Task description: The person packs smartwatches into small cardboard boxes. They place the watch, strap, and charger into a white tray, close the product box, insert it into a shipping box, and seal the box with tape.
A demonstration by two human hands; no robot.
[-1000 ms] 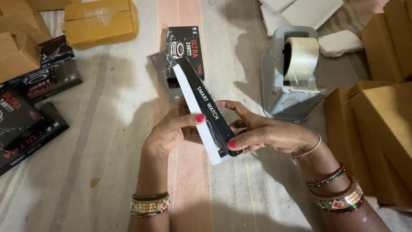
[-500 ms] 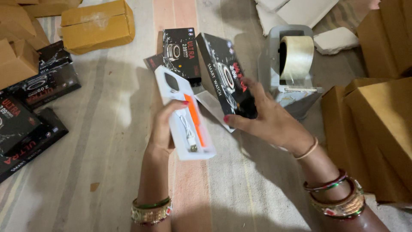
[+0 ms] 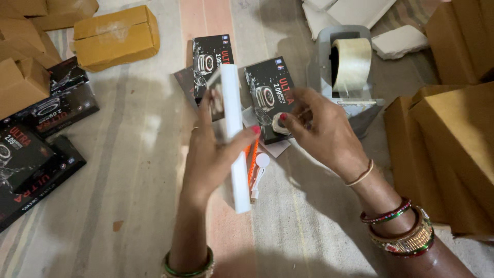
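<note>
Left hand [image 3: 213, 154] clamps the white inner tray [image 3: 232, 134] edge-on, tilted upright so its orange strap [image 3: 252, 159] faces the right hand [image 3: 321, 134], which pinches a black box [image 3: 270, 98] just beside it (likely the tray's sleeve).

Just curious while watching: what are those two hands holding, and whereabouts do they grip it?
The left hand grips a white tray by its long edges, near the middle. The right hand pinches a small round white piece in its fingertips.
</note>
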